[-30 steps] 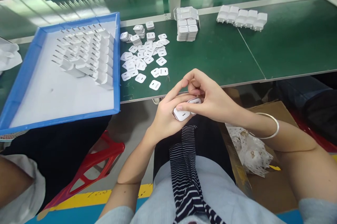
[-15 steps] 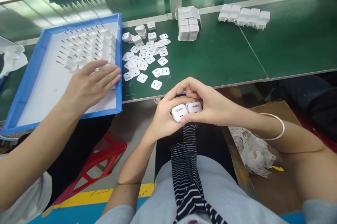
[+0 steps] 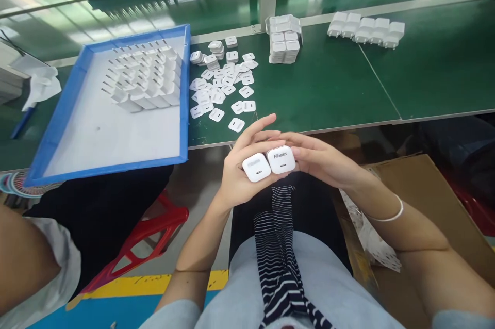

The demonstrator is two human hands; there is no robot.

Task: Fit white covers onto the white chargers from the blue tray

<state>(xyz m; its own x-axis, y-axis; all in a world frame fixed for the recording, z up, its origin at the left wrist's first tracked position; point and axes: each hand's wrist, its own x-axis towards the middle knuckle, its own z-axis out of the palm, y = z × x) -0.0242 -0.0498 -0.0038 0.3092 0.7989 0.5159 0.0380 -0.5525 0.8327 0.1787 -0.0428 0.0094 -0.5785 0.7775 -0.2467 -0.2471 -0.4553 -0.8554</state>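
White plastic, two blocks side by side, and both look capped!
Left hand is closed around the pair, below and right of the blue tray; right hand has its thumb at the outer edge of the right-hand block, grip or mere support, I can't tell. Both ends show a slot; that one reads "Fibaks", while glare washes out lettering on the left-hand block. Judging by the spread, plenty remains: loose plates litter the bench just right of the tray, stacked plates sit beyond them, and pronged bodies crowd inside it. Well right of the tray, a row of plugs: finished or not, no telling!
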